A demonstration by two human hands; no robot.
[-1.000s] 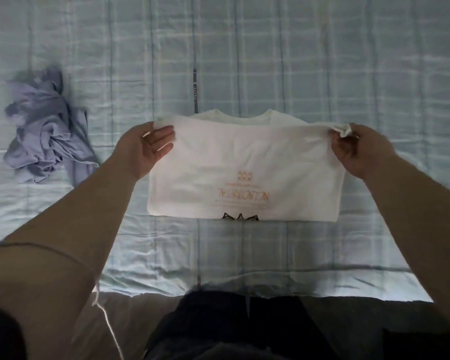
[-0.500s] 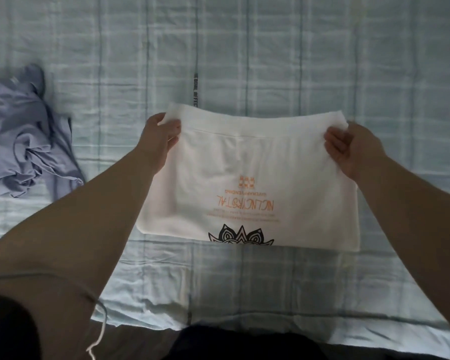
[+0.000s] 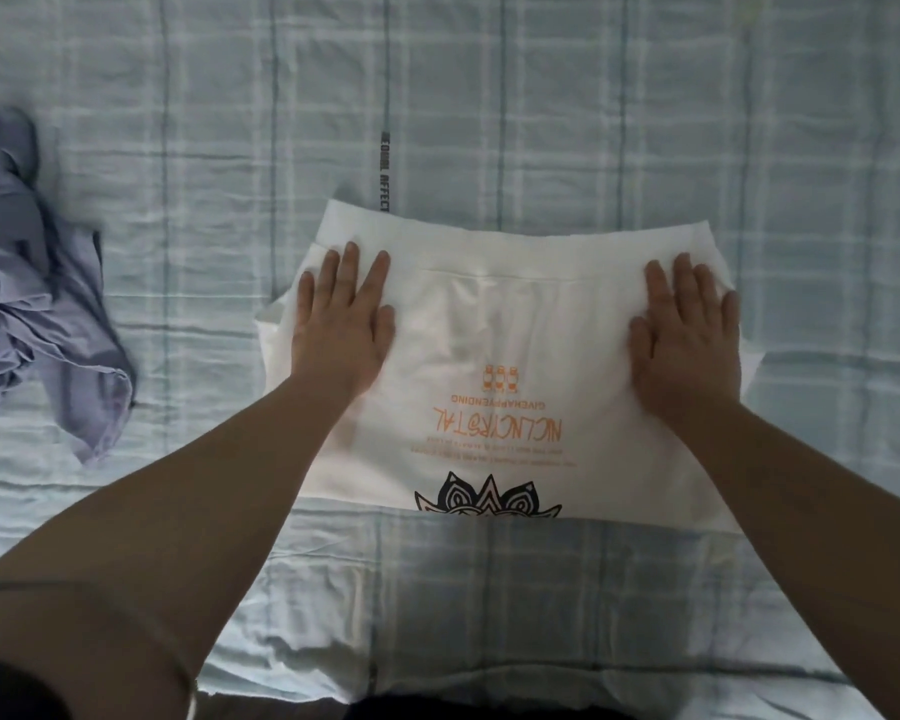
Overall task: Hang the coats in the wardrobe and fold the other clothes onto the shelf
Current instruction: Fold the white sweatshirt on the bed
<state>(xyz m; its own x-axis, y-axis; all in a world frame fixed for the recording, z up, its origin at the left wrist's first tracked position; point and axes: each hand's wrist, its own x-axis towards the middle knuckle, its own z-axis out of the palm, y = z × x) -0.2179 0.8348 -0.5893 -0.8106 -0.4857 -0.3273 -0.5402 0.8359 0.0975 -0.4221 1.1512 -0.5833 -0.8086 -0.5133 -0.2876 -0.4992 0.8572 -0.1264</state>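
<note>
A white T-shirt (image 3: pixel 505 324) with orange lettering and a black flower print lies folded in half on the bed, its fold at the near edge. My left hand (image 3: pixel 341 317) lies flat, palm down, on the shirt's left part, fingers spread. My right hand (image 3: pixel 684 327) lies flat on the right part in the same way. Neither hand grips the cloth.
A crumpled lilac garment (image 3: pixel 27 309) lies on the bed at the far left, apart from the shirt. The bed wears a pale blue checked sheet (image 3: pixel 567 122). Its near edge (image 3: pixel 489 683) runs along the bottom of the view.
Both hands carried the shirt's hem away from me, laid it over the collar, let go of the corners, and now rest flat on top of the folded shirt.
</note>
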